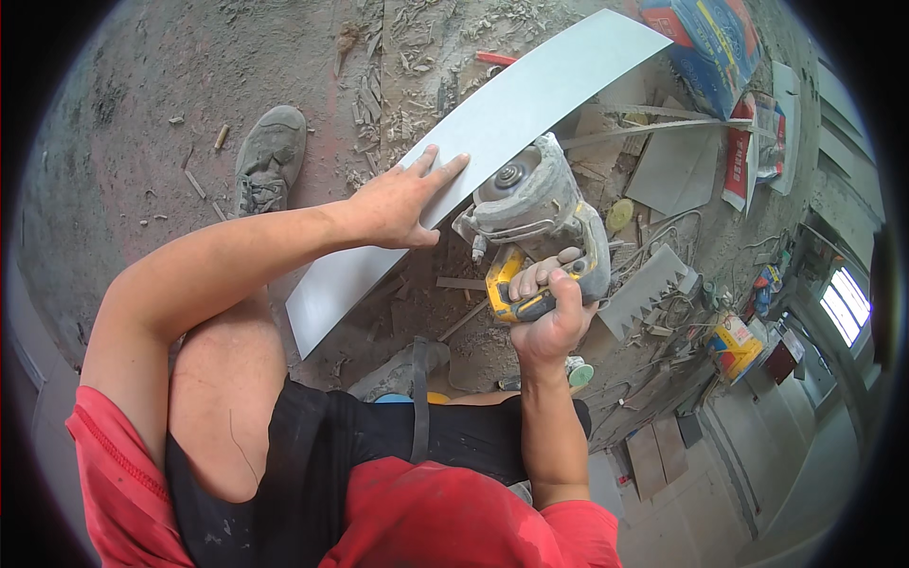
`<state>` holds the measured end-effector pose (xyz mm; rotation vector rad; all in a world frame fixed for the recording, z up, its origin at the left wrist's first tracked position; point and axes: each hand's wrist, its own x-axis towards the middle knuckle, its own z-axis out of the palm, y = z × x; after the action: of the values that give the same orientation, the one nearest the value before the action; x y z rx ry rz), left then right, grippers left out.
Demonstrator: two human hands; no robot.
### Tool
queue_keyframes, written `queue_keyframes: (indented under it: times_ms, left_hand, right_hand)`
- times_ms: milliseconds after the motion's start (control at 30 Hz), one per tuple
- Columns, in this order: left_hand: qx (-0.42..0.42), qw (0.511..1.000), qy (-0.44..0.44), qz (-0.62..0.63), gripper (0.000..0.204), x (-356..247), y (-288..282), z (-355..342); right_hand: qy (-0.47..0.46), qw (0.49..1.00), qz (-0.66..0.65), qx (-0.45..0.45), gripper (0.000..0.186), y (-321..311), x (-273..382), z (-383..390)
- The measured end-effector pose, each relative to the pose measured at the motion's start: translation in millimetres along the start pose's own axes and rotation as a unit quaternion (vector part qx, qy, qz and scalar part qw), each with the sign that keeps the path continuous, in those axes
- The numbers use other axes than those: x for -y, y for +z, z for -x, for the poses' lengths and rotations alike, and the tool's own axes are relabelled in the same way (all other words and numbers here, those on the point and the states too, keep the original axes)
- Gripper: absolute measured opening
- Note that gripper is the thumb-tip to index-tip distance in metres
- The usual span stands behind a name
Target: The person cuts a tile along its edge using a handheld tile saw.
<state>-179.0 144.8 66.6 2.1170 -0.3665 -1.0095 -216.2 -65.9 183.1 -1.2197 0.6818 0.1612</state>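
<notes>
A long white tile strip (543, 87) lies diagonally over the dusty ground. My left hand (405, 203) presses on it with fingers spread, thumb near its near edge. My right hand (554, 308) is closed round the yellow-and-black handle of a dust-coated handheld cutting saw (525, 194). The saw's round blade housing sits right beside the strip's edge, at its right; whether the blade touches the strip I cannot tell.
My shoe (272, 156) stands left of the strip. Rubble, offcut boards (677, 156) and cables lie around the saw. Blue-and-red bags (701, 52), a yellow bucket (731, 346) and a barred window (843, 303) show at the right.
</notes>
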Motion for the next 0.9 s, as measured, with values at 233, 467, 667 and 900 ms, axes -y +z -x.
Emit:
queue_keyframes:
  times_ms: [233,467,667,900]
  left_hand:
    - [-0.009,1.000,0.004,-0.003,0.109,1,1,0]
    - [-0.014,1.000,0.008,-0.003,0.111,2,3,-1]
    - [-0.018,1.000,0.010,-0.003,0.112,1,3,-1]
    - [-0.020,1.000,0.006,-0.009,0.113,2,4,-1]
  right_hand:
    - [-0.005,1.000,0.004,-0.003,0.030,-3,-3,4]
    - [-0.002,1.000,0.001,-0.002,0.030,-3,-5,6]
    - [0.002,1.000,-0.001,-0.001,0.029,-2,-5,9]
    - [0.002,1.000,0.014,-0.009,0.030,0,-6,14]
